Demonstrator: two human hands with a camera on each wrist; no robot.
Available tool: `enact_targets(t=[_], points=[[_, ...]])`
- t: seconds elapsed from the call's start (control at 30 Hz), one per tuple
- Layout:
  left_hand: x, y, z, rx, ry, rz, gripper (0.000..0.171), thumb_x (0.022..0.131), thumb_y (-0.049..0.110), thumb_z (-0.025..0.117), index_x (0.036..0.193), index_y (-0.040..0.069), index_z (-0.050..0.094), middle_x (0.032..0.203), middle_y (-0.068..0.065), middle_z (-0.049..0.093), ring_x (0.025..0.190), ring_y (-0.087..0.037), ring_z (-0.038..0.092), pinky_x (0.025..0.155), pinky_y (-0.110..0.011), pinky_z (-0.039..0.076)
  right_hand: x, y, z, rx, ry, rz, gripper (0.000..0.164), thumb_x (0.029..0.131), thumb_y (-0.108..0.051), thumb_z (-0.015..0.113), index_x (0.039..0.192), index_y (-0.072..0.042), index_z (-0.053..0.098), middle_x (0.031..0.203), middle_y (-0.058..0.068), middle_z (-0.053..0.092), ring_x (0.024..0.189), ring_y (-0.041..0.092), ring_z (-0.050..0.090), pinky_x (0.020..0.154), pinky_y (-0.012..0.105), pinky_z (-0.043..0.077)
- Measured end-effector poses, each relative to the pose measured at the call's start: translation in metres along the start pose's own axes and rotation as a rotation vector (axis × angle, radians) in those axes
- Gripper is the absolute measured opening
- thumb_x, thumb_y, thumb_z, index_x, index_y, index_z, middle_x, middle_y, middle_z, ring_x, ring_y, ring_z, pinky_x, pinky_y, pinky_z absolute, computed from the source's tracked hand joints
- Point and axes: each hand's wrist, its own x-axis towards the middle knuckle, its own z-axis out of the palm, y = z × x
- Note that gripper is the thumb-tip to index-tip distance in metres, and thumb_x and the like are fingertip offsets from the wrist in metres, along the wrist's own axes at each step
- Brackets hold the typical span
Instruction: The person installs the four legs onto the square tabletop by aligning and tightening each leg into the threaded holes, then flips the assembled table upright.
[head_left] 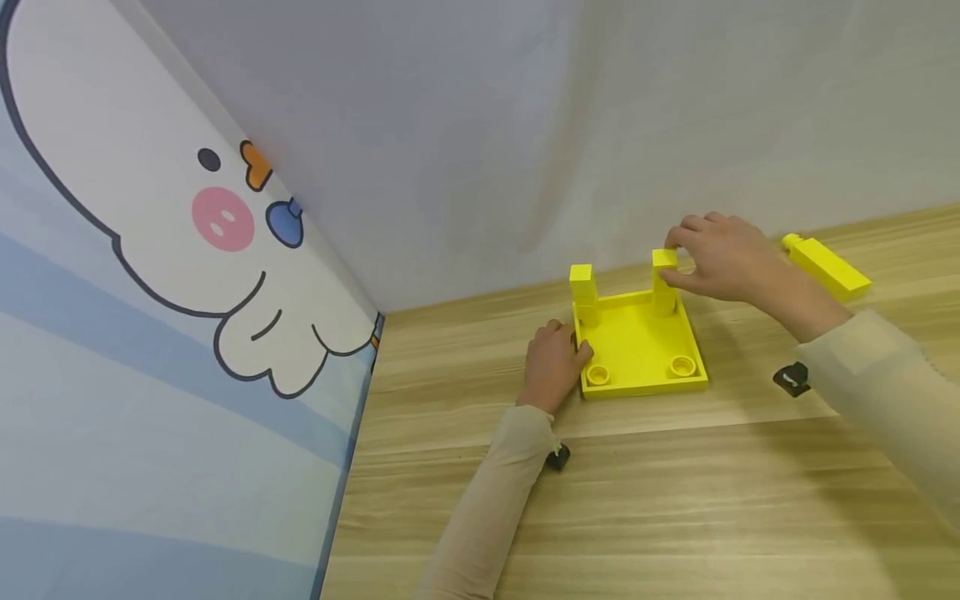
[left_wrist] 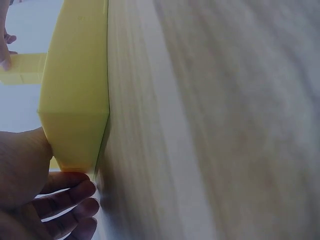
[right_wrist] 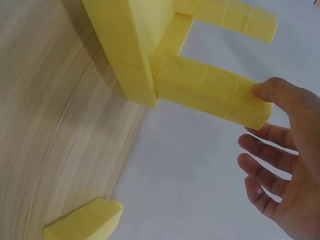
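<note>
A square yellow base (head_left: 637, 346) with raised edges, like an upturned toy table top, lies flat on the wooden table. Two blocky yellow legs stand upright at its far corners, the left leg (head_left: 583, 292) and the right leg (head_left: 663, 287). Round sockets show at the near corners, one socket (head_left: 682, 367) on the right. My left hand (head_left: 551, 362) grips the base's left edge, thumb at the rim and fingers along the outside. With thumb and index finger, my right hand (right_wrist: 295, 145) pinches the top of the right leg; its other fingers stay apart from it.
To the right, a loose yellow leg (head_left: 828, 268) with a round peg lies on the wooden table (head_left: 450, 467). A pale wall (head_left: 487, 167) rises behind the base, and a cartoon-printed panel (head_left: 150, 333) borders the left side. Small black pieces (head_left: 792, 379) show beside both sleeves.
</note>
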Motion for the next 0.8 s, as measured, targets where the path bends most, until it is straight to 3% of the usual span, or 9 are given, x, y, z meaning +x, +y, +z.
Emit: enact_targets(t=[0.4, 0.8], points=[[-0.002, 0.004, -0.001, 0.008, 0.012, 0.013, 0.025, 0.101, 0.032, 0.055, 0.091, 0.011, 0.065, 0.11, -0.006, 0.067, 0.098, -0.024, 0.062, 0.085, -0.04, 0.053, -0.004, -0.007, 0.0, -0.022, 0.059, 0.053, 0.046, 0.091, -0.042, 0.072, 0.114, -0.002, 0.069, 0.112, 0.02, 0.069, 0.107, 0.042, 0.061, 0.088, 0.059, 0.048], [-0.002, 0.004, 0.001, 0.005, 0.007, 0.002, 0.028, 0.101, 0.032, 0.055, 0.101, 0.009, 0.07, 0.115, -0.006, 0.068, 0.102, -0.025, 0.063, 0.086, -0.04, 0.053, -0.01, -0.001, 0.005, 0.043, 0.072, 0.058, 0.049, 0.091, -0.042, 0.073, 0.118, -0.001, 0.069, 0.114, 0.022, 0.071, 0.101, 0.042, 0.063, 0.088, 0.057, 0.05]])
